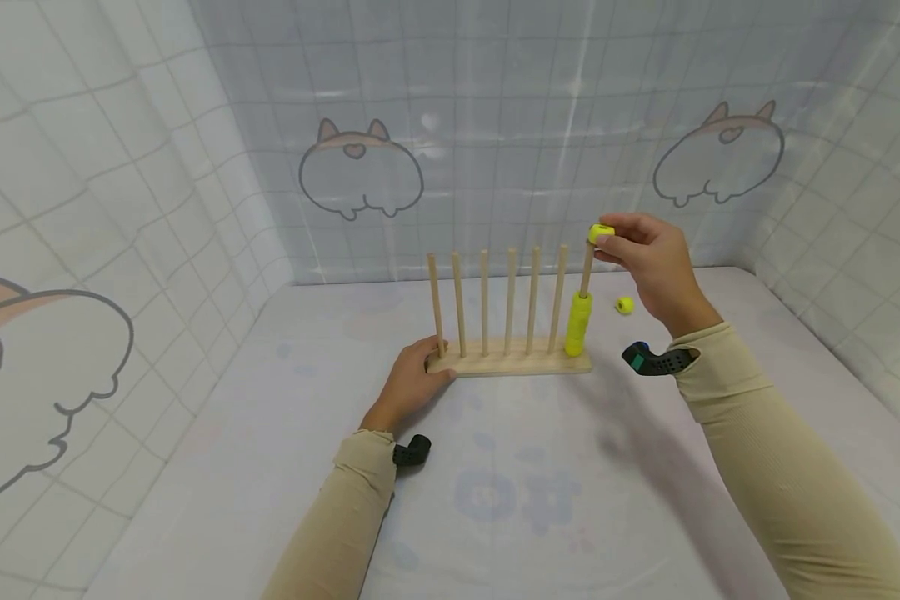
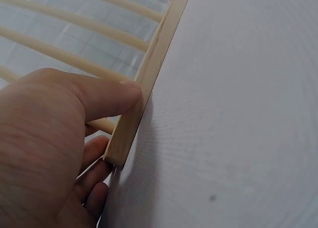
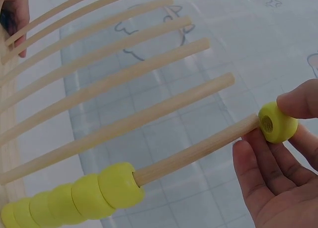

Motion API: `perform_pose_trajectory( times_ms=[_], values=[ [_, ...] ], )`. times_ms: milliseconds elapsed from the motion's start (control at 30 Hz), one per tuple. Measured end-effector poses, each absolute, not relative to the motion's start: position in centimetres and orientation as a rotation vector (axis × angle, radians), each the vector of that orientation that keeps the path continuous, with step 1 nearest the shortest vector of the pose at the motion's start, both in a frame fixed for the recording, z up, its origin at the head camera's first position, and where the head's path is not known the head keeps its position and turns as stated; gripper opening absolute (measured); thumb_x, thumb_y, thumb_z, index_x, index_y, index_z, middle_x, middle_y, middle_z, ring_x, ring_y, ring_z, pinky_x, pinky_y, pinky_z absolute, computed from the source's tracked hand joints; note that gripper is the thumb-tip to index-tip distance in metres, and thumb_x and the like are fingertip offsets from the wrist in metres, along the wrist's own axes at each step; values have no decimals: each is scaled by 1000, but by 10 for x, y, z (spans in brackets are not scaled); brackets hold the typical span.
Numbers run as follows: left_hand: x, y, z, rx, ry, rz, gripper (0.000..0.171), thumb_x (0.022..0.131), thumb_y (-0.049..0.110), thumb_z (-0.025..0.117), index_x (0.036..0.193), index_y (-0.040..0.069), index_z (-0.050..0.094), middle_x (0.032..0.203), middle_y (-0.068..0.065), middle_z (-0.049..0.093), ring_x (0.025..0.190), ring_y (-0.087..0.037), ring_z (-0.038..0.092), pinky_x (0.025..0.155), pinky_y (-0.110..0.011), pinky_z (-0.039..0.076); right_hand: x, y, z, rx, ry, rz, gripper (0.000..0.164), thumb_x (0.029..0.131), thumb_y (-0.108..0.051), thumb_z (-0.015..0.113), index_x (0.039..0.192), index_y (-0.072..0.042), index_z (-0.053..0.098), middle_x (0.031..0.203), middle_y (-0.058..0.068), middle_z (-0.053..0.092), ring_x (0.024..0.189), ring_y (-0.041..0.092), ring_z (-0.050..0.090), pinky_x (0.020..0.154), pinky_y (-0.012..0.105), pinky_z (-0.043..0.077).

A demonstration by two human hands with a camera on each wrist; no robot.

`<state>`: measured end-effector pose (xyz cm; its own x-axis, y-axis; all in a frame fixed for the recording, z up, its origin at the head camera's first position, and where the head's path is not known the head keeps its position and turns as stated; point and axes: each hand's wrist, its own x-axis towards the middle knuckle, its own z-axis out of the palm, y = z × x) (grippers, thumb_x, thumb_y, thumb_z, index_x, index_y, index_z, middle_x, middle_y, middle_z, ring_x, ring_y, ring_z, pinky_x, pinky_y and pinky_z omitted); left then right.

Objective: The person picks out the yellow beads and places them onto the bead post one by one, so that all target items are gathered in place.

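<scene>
A wooden rack (image 1: 510,362) with several upright pegs stands on the table. My left hand (image 1: 412,379) grips the left end of its base, thumb on the front edge, as the left wrist view also shows. On the rightmost peg (image 3: 198,151) sits a stack of yellow beads (image 1: 579,323), filling its lower part. My right hand (image 1: 656,258) pinches a yellow bead (image 3: 278,122) between thumb and fingers at that peg's top. In the right wrist view the bead's hole faces the peg tip, which touches or nearly touches it.
One loose yellow bead (image 1: 625,305) lies on the table (image 1: 480,500) to the right of the rack. A tiled-pattern sheet (image 1: 495,150) with animal drawings rises behind and at both sides. The other pegs (image 1: 484,302) carry no beads.
</scene>
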<state>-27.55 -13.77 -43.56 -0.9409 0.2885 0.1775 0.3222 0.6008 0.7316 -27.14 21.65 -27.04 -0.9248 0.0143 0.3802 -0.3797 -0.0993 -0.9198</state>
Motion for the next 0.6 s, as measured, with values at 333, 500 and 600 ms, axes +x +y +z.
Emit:
perform_pose_trajectory(
  times_ms=[333,500,600],
  values=[
    [-277,-138,-438,-530,-2767,-1272,61,90,21,74,145,4,53,148,-14,49,137,-31,43,109,-45,40,-272,214,-272,419,-1936,2075,36,91,-6,73,122,9,62,105,10,69,97,21,68,86,24,56],
    [-275,-138,-436,-511,-2787,-1245,61,91,23,73,145,5,52,150,-13,48,139,-33,40,112,-46,36,-273,213,-273,414,-1923,2077,35,92,-6,73,122,9,62,106,10,68,97,21,67,87,24,55],
    [-274,-138,-435,-499,-2794,-1249,62,91,24,73,146,5,52,150,-13,47,139,-33,39,112,-46,37,-273,212,-274,414,-1911,2084,35,91,-5,73,122,9,62,106,9,68,97,20,68,87,24,55]
  ],
)
